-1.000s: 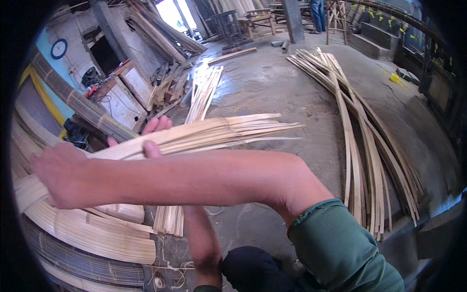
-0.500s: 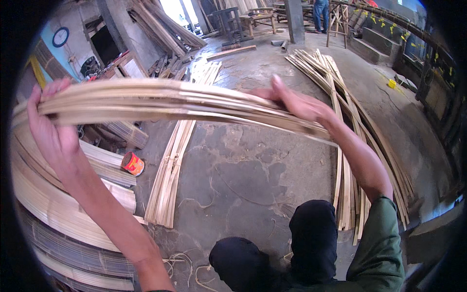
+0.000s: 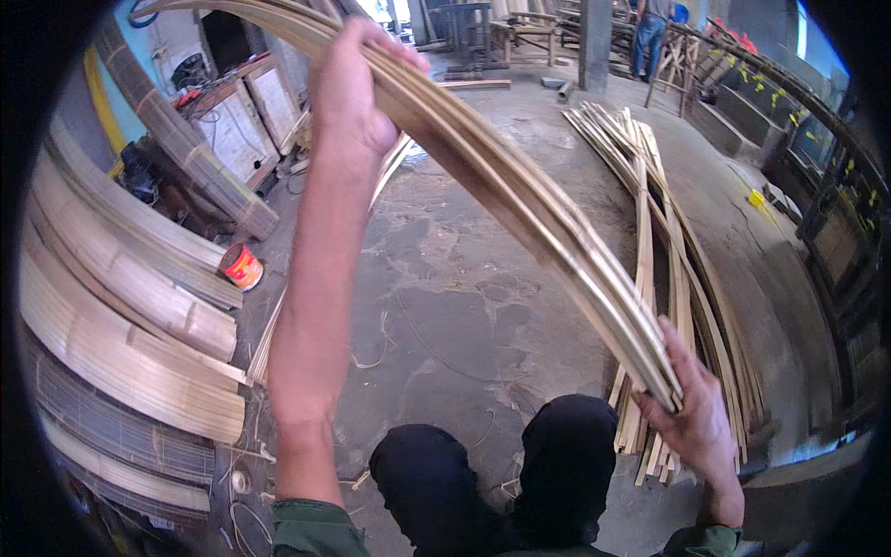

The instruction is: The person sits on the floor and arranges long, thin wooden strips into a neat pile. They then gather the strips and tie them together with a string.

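A bundle of long, thin bamboo strips [image 3: 510,204] stretches slantwise across the view, from the upper left down to the right. Farther along it, my left hand [image 3: 351,97] is raised and wrapped round the strips. My right hand [image 3: 691,404] grips the bundle's near end at the lower right, with the cut ends showing by the fingers. Beneath that hand, on the floor, lies a loose pile of similar strips [image 3: 650,213], some crossing each other. Another bunch of strips [image 3: 263,348] on the floor is mostly hidden behind my left forearm.
Stacked slatted bamboo mats [image 3: 130,357] fill the left side, with a red-orange tin [image 3: 241,266] beside them. A rolled mat [image 3: 181,139] leans near a white cabinet [image 3: 237,121]. A person [image 3: 650,42] stands at the back right near a pillar [image 3: 595,46] and a wooden rack [image 3: 676,65].
The bundle has swung from nearly level to a steep slant. My left hand went up and to the right; my right hand moved down to the bundle's near end.
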Demonstrator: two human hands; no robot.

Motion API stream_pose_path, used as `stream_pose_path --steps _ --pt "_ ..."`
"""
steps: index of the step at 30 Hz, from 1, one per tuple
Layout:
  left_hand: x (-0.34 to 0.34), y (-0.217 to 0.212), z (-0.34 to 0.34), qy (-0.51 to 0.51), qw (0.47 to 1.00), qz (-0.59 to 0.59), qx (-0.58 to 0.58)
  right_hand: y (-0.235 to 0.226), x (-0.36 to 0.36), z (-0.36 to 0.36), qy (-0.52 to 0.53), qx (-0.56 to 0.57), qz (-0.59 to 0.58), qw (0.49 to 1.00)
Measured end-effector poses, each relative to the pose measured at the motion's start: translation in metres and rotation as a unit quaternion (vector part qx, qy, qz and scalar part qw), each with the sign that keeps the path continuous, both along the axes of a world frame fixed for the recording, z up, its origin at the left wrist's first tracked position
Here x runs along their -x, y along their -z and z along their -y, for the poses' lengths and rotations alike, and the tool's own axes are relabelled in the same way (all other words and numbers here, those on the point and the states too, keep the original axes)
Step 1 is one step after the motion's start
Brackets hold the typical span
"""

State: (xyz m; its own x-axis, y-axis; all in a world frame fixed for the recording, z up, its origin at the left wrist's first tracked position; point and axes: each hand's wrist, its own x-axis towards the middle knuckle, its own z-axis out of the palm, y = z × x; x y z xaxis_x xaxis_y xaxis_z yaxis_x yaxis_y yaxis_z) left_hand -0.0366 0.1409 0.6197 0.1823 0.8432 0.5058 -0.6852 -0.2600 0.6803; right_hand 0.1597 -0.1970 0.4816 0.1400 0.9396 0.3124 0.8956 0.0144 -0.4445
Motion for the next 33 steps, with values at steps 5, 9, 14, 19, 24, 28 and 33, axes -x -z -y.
stream_pose_path --steps 5,9,14,19,24,28,33 --pt "-0.075 0.072 -0.011 0.044 0.989 -0.074 0.124 0.035 0.004 0.028 0.049 0.097 -0.138 0.984" --pt "-0.126 0.149 -0.022 -0.008 0.961 -0.183 0.205 0.081 -0.003 0.025 0.077 0.212 -0.262 0.938" --pt "-0.208 0.266 -0.044 -0.036 0.937 -0.253 0.236 0.174 -0.036 0.033 0.042 0.236 -0.372 0.897" --pt "-0.270 0.415 -0.066 -0.122 0.867 -0.442 0.197 0.285 -0.053 0.036 0.057 0.280 -0.559 0.778" --pt "-0.296 0.525 -0.024 -0.052 0.810 -0.542 0.216 0.346 -0.053 0.054 0.053 0.267 -0.748 0.606" --pt "-0.306 0.575 0.018 -0.062 0.741 -0.641 0.187 0.388 -0.049 0.070 0.105 0.304 -0.812 0.487" --pt "-0.278 0.581 -0.006 0.017 0.816 -0.518 0.257 0.407 -0.060 0.043 0.066 0.265 -0.820 0.503"
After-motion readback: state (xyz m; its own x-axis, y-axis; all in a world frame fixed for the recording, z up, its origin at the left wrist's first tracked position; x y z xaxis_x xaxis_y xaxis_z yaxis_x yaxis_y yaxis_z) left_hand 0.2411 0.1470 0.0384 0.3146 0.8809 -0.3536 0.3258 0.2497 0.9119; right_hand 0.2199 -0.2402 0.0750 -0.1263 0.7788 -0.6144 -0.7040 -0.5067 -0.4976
